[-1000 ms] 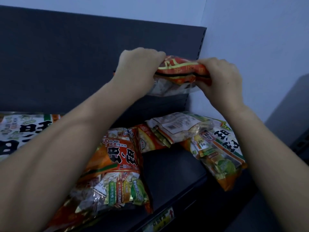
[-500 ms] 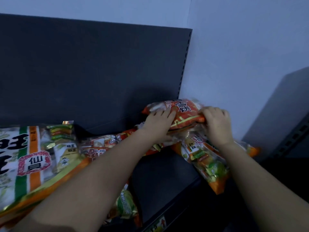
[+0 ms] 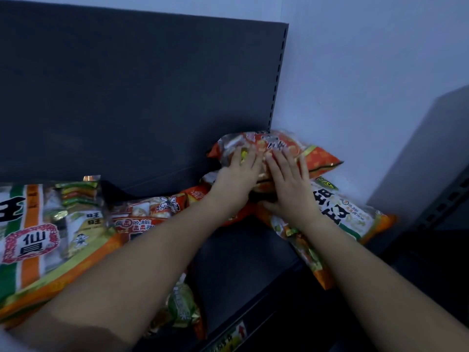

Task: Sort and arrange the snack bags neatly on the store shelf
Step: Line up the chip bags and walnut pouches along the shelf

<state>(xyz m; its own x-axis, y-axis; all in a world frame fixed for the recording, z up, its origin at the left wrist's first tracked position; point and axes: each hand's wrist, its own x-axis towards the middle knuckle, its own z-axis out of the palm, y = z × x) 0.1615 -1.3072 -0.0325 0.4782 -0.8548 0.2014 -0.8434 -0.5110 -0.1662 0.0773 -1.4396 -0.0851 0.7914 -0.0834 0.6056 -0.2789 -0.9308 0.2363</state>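
Head view: left hand (image 3: 234, 175) and right hand (image 3: 289, 185) lie flat, fingers straight, pressing the orange bag (image 3: 319, 158) beside the back panel (image 3: 152, 97). Probably to seat it neatly.

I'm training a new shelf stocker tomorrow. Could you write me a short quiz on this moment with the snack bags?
1. Where is the red-orange bag?
A) at the back right corner of the shelf, on top of other bags
B) on the floor
C) at the shelf's left end
2. True or false: the left hand and the right hand are curled tight round the ends of the red-orange bag.
3. Fill in: the big green-and-orange striped bag lies to the ____ of both hands.

Key: 1 A. 2 False: both hands press flat on it, fingers straight. 3 left.
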